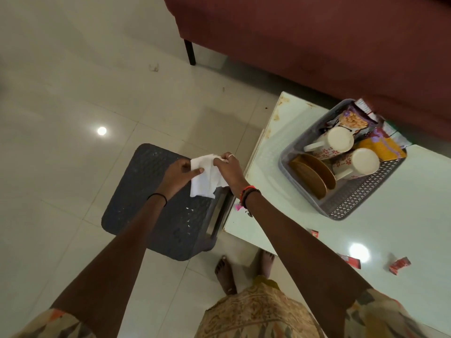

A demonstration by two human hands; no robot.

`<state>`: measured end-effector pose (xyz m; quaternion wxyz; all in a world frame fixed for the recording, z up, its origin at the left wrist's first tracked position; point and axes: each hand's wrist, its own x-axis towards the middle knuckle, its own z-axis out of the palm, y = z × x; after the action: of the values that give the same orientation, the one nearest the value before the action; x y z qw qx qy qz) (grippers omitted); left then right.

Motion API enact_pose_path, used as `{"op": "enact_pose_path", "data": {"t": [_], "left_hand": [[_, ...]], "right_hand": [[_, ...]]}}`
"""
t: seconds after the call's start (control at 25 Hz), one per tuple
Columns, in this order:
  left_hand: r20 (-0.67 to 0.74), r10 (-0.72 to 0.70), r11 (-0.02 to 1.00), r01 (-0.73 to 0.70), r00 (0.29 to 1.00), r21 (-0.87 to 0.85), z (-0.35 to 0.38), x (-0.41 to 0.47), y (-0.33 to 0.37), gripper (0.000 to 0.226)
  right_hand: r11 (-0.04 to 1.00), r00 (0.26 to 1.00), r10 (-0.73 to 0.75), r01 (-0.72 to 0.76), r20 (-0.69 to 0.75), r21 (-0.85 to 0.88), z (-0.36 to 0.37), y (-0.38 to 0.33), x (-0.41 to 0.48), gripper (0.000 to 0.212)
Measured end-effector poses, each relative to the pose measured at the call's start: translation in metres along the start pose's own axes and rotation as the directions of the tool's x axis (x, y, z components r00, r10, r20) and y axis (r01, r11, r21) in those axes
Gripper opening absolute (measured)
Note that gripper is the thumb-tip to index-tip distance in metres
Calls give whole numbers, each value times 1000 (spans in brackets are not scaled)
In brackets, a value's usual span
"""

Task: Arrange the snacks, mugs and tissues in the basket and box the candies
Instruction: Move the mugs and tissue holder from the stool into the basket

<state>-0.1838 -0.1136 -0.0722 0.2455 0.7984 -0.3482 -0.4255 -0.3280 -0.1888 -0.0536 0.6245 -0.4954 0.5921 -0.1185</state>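
A white tissue point(207, 178) hangs between both hands above a dark stool. My left hand point(179, 173) pinches its left edge and my right hand point(230, 170) pinches its upper right edge. On the pale table to the right stands a grey woven basket point(353, 201). Inside it lie two floral mugs point(335, 141) on their sides, brown plates point(312, 174) and snack packets point(361, 120). Red candy wrappers point(399, 264) lie on the table near its front, with a small pink one point(238, 207) by my right wrist.
A dark plastic stool point(170, 215) stands on the tiled floor beside the table's left edge point(249, 172). A maroon sofa point(317, 40) runs along the back. My bare feet point(227, 274) stand between the stool and the table.
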Motion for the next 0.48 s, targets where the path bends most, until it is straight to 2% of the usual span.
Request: {"op": "enact_pose_path", "data": {"t": [0.12,0.28,0.32,0.4,0.48], "left_hand": [[91,-25,997,32,996,-77,2,-10,24,38],[266,83,982,-34,960,-184,6,-19,74,70],[307,119,986,-76,944,-147,7,-19,86,68],[374,170,985,-166,912,-44,12,-17,111,49],[400,193,979,-204,896,-15,23,-14,134,32]], "right_hand": [[998,998,50,-49,-23,32,-23,-4,-14,11],[999,999,37,-36,-17,18,-61,-14,-31,10],[1000,1000,21,-21,-4,11,-71,-17,-34,9],[1000,1000,5,-6,20,23,-90,-21,-39,10],[995,999,37,-38,15,95,-109,-21,-44,21]]}}
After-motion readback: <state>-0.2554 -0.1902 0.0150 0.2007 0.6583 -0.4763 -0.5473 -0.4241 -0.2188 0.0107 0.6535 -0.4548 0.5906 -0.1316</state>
